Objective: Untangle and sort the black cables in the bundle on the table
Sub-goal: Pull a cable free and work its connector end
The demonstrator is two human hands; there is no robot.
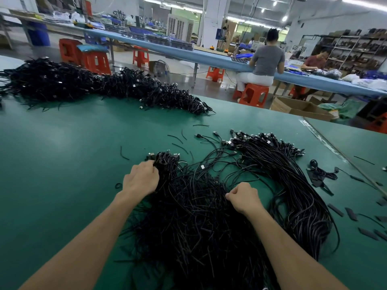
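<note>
Head view: tangled bundle (188,222) of black cables lies mid-table, close to the person, on the green table (62,155). Left grip (140,180) curls round the gathered plug ends at the bundle's 11 o'clock. Right grip (243,197) is closed in a pinch on the bundle at about 2 o'clock. Combed-out row (293,185) fans off at 3 o'clock, plugs roughly aligned. Larger heap (83,84) sits at the table's 11 o'clock. Step judged: teasing cables free, sorting partly done. Next move calls for anchoring the plug ends while drawing the pinched cable slowly toward the row, easing off on any snag.
</note>
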